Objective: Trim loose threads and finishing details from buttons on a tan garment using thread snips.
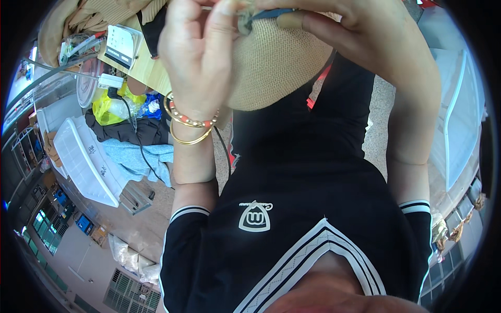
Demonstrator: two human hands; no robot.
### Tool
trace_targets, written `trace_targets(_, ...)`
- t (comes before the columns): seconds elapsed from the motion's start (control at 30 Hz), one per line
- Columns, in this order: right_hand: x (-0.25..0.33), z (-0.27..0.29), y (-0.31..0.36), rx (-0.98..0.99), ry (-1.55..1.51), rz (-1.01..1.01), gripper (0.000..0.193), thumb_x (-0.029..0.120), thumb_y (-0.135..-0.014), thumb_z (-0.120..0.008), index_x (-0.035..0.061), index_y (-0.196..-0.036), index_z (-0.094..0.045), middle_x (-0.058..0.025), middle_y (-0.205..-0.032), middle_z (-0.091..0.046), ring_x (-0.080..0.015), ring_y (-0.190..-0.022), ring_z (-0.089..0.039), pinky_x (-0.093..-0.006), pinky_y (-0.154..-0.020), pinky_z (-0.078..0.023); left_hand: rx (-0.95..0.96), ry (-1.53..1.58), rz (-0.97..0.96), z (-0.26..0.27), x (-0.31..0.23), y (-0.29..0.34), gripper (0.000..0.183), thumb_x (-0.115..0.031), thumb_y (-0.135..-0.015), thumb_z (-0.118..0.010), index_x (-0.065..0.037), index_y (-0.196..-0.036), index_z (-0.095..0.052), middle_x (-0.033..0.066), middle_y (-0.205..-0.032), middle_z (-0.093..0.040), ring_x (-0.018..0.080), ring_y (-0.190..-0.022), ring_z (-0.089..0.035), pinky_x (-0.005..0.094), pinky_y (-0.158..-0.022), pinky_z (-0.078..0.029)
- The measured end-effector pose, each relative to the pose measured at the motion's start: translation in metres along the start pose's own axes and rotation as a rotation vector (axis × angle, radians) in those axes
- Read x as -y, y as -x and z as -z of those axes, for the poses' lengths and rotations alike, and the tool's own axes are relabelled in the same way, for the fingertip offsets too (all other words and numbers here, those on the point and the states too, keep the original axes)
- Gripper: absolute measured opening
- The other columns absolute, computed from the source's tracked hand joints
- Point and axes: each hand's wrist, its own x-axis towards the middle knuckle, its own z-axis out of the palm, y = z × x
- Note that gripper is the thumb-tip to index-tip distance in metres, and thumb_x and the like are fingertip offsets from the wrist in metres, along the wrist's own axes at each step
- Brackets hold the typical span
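Note:
A rounded, tan, coarsely woven piece [282, 65], like a hat's straw or burlap cloth, is held up in front of me at the top of the head view. A dark blue strip [272, 13] runs along its upper edge. My left hand [195, 57], with gold and orange bangles at the wrist, is closed, its thumb and fingers pinching near that edge. My right hand [355, 31] grips the piece on the other side, thumb pressed beside the blue strip. Greyish material shows between the two hands. The top of the piece and some fingertips are cut off by the frame.
At the left, a wooden tabletop [151, 73] bears a booklet [123, 47]. Below it lie a yellow plastic bag [112, 110], a light blue cloth [138, 156], a white plug [110, 81] with a black cable, and a white bin [86, 159]. Another translucent bin [454, 120] stands right.

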Motion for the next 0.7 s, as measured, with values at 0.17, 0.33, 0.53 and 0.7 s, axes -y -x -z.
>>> trace_targets(0.17,-0.016,-0.024,0.014,-0.115,-0.387,-0.086,0.031,0.016,-0.083,-0.075,0.0006,-0.109,-0.066,-0.0086,-0.081,-0.062,-0.0198,-0.070,-0.059,-0.0318,-0.062,-0.046,-0.047,-0.025,0.086,0.020,0.008,0.005,0.019,-0.011,-0.102,-0.049,0.002,-0.117,-0.052,0.0156,-0.109,-0.067,0.0191,-0.096,-0.067,0.0285,-0.082,-0.053)
trace_targets(0.33,-0.031,-0.043,0.044,-0.186,-0.541,-0.523,0.027,0.012,-0.076,-0.084,0.0038,-0.086,-0.060,0.0040,-0.074,-0.054,-0.0040,-0.066,-0.044,-0.0214,-0.056,-0.035,0.200,-0.293,0.297,0.059,0.020,0.028,0.043,-0.034,-0.105,-0.043,0.002,-0.114,-0.064,0.0043,-0.095,-0.065,0.0091,-0.086,-0.057,0.0243,-0.080,-0.045)
trace_targets(0.53,-0.064,-0.054,0.083,-0.192,-0.562,-0.322,0.016,0.003,-0.083,-0.071,0.0042,-0.084,-0.055,0.0016,-0.082,-0.054,-0.0061,-0.073,-0.048,-0.0216,-0.064,-0.038,0.224,0.045,0.574,0.063,-0.007,0.032,0.032,-0.019,-0.101,-0.048,0.001,-0.124,-0.059,0.0017,-0.095,-0.062,0.0077,-0.089,-0.057,0.0210,-0.082,-0.043)
trace_targets(0.7,-0.099,-0.029,0.141,-0.248,-0.664,-0.370,0.017,-0.003,-0.085,-0.065,0.0055,-0.082,-0.050,0.0019,-0.085,-0.046,-0.0078,-0.078,-0.044,-0.0209,-0.070,-0.033,0.331,0.087,0.365,0.046,-0.050,0.022,0.033,-0.001,-0.094,-0.055,0.006,-0.126,-0.055,0.0031,-0.101,-0.058,0.0049,-0.084,-0.050,0.0171,-0.070,-0.039)
